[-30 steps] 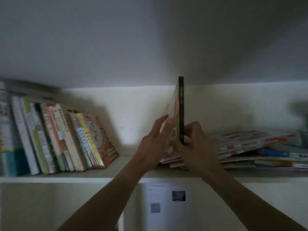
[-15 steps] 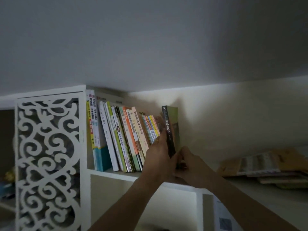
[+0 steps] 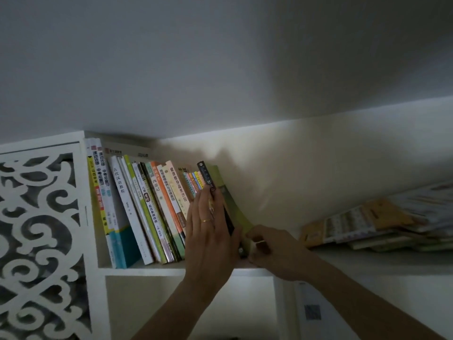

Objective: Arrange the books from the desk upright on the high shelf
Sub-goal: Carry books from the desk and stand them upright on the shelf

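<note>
A: Left hand (image 3: 208, 231) lies flat, fingers straight, pressing the dark spine of the book (image 3: 221, 190). Right hand (image 3: 267, 246) pinches that book's lower corner, just right of the left hand.

B: Book position?

A: On the shelf (image 3: 157, 267), leaning left against the row (image 3: 147, 207), last in line. Bottom edge hidden behind both hands, so seating unconfirmed.

B: Progress?

A: Judged partial. About a dozen books stand left of the left hand, all slanting. Well right of the right hand, a stack (image 3: 372, 224) lies flat on the same shelf. Counter not in view, so what is left there cannot be told.
</note>
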{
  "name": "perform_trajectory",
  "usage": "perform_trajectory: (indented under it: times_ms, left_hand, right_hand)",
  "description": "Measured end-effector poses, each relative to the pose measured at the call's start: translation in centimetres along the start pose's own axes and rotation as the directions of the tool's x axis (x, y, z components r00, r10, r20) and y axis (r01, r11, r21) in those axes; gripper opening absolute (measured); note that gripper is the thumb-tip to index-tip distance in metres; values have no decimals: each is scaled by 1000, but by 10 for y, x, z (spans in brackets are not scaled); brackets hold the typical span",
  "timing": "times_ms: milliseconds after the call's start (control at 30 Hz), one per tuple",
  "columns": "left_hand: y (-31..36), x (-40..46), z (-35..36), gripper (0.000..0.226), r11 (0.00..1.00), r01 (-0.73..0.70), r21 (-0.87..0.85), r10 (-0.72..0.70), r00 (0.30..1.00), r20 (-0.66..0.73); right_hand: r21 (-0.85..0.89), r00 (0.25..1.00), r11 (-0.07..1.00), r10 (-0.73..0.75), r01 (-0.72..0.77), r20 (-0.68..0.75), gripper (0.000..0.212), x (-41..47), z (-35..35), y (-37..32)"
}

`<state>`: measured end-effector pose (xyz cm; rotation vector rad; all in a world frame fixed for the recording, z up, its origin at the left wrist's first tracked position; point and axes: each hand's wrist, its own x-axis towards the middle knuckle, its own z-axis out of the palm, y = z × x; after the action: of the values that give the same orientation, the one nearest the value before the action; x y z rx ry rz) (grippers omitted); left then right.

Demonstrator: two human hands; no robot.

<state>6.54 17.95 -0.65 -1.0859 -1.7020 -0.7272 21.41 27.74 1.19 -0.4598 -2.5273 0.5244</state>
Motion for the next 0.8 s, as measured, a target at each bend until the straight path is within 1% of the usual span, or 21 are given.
perform_trajectory:
  times_ms: [133,200,233,300,333,367,433,467,500,533,567,600,633,667,700,767,800]
  left_hand:
    - [5,-8,-4,71,981,109,-160,-109,994,12]
    - [6,-15,-3,65,966,127,-226,-129,992,2]
    - [6,-18,-1,63,963,115,-244,-118,993,-1]
    - [3,-25,2,58,962,68,-266,-74,997,-13]
    - [-1,-27,3,56,965,42,-260,-53,998,-36]
    - [-6,-27,2,55,972,22,-234,-39,997,-69]
    - [-21,-23,-3,60,987,10,-157,-29,993,-117]
    - [-30,-20,-6,64,992,8,-129,-24,992,-121]
    - [-40,-17,-7,66,994,-1,-106,-11,994,-106]
    - [-49,-14,-6,67,997,-17,-76,11,997,-75]
    - [-57,-13,-2,66,999,-37,-37,35,999,-33]
    - [-63,-13,2,64,999,-51,1,51,999,11]
    - [-66,-13,6,63,998,-56,31,55,998,42]
    - [-67,-14,9,63,997,-54,52,51,997,65]
    - [-66,-15,10,63,997,-50,63,45,996,78]
    - [-63,-17,10,63,997,-49,61,43,995,85]
    - [-61,-18,9,64,998,-46,53,41,995,89]
  right_hand:
    - [76,998,996,52,-50,-31,63,-7,0,4]
    - [134,997,990,59,-54,-39,70,-4,1,-4]
    - [155,998,987,52,-44,-47,70,-3,3,-10]
    - [138,997,990,7,4,-79,61,2,9,-22]
    - [117,995,993,-20,31,-97,58,6,13,-27]
    - [119,993,991,-47,60,-109,59,10,15,-33]
    - [185,987,978,-68,95,-147,75,22,20,-40]
    - [209,981,972,-64,102,-182,81,28,24,-41]
    - [200,974,975,-54,99,-219,82,35,29,-42]
    - [149,962,985,-48,91,-268,79,42,34,-43]
    - [61,948,996,-42,64,-315,79,48,40,-40]
    - [-24,932,999,-42,36,-360,82,53,46,-36]
    - [-72,927,997,-29,2,-375,86,56,51,-32]
    - [-83,925,996,-14,-19,-379,85,57,54,-27]
    - [-61,924,997,13,-39,-382,77,55,53,-25]
    - [-4,929,997,76,-83,-361,53,52,48,-20]
    - [18,930,996,91,-91,-357,45,51,47,-20]
